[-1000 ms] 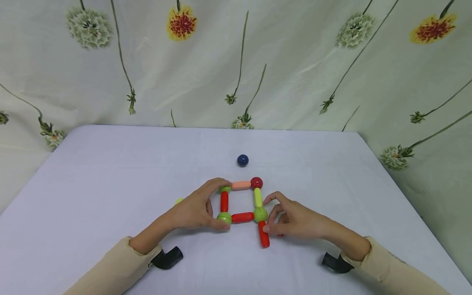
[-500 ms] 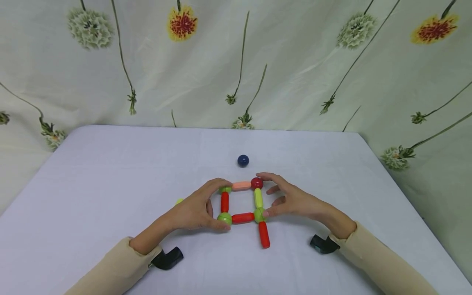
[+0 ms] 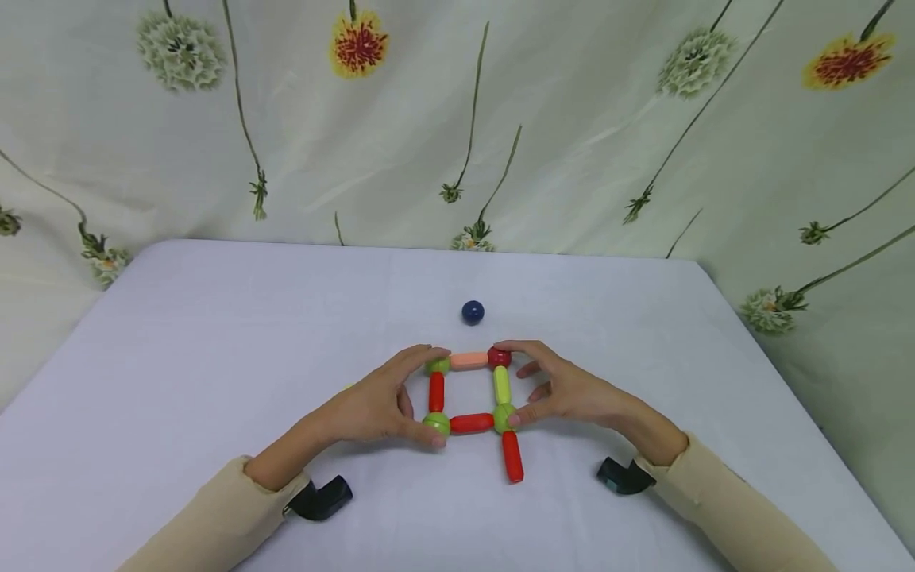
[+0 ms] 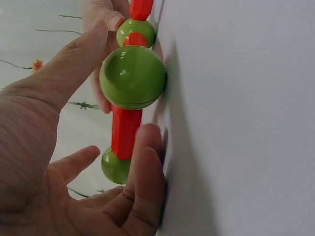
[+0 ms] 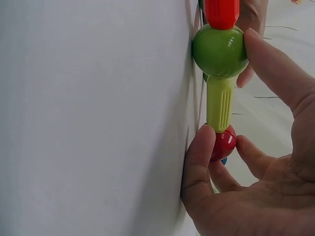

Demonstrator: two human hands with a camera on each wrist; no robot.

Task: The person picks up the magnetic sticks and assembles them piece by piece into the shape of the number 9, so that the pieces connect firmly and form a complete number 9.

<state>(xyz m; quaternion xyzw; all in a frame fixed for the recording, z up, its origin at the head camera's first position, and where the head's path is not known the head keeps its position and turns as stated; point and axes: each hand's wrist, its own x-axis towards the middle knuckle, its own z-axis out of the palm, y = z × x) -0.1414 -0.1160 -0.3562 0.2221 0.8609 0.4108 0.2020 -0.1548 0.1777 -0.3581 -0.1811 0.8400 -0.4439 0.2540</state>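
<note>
A flat square of toy rods and balls lies on the white table (image 3: 214, 334): a salmon rod (image 3: 469, 360) at the far side, a red ball (image 3: 498, 357), a yellow-green rod (image 3: 502, 384), green balls (image 3: 435, 423) and red rods (image 3: 471, 423). One more red rod (image 3: 511, 456) sticks out toward me from the right near corner. My left hand (image 3: 422, 395) pinches the left side, thumb (image 4: 74, 59) on the near green ball (image 4: 133, 76). My right hand (image 3: 516, 384) pinches the right side, a finger on the red ball (image 5: 224, 143) and the thumb on a green ball (image 5: 220, 50).
A dark blue ball (image 3: 472, 312) lies alone just beyond the square. A flowered curtain (image 3: 572, 119) hangs behind the table's far edge. Black wrist mounts (image 3: 322, 499) sit under both sleeves near the front.
My right hand has left the protruding red rod and moved up to the square's right side, with its forefinger now on the red ball. The left hand has stayed put.
</note>
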